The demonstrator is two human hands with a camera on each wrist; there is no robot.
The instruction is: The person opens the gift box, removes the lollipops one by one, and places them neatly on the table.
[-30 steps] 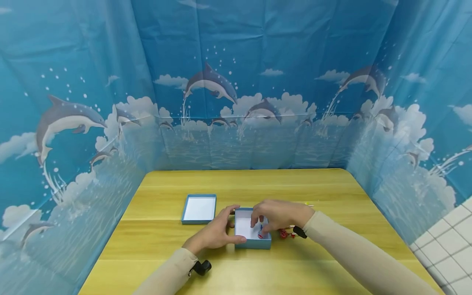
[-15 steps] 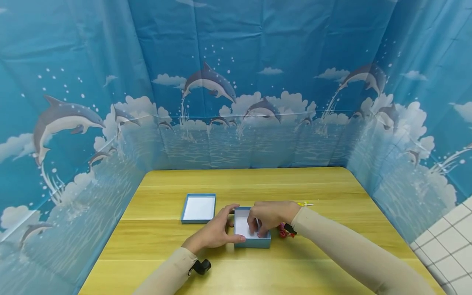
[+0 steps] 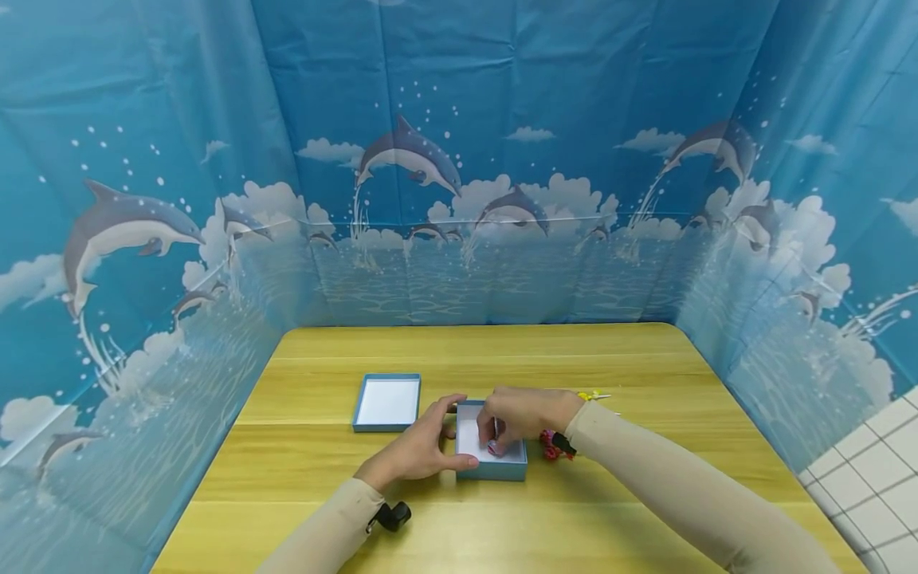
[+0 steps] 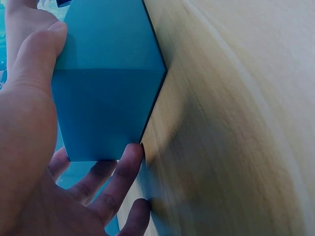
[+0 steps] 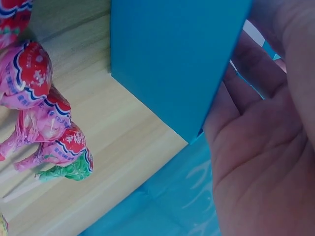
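Observation:
The blue box (image 3: 493,470) stands uncovered on the table, its white inside facing up. My left hand (image 3: 419,450) grips its left side, thumb along the front edge and fingers at the far side; the left wrist view shows the thumb against the blue wall (image 4: 108,44). My right hand (image 3: 527,414) reaches down into the box over the right edge. Between its fingertips a wrapped lollipop (image 3: 494,448) shows as a small red, white and blue patch, mostly covered by the fingers. In the right wrist view, the box's wall (image 5: 167,59) hides those fingertips.
Several red-and-pink wrapped lollipops (image 5: 37,73) lie just right of the box, partly under my right wrist. A yellow lollipop (image 3: 590,395) lies farther back. The box's blue lid (image 3: 387,401) rests inside-up at the left. A dolphin-print curtain (image 3: 445,279) borders the table.
Inside the box, my right hand has shifted left with the lollipop, its fingers now closer together. The left hand keeps its grip on the box.

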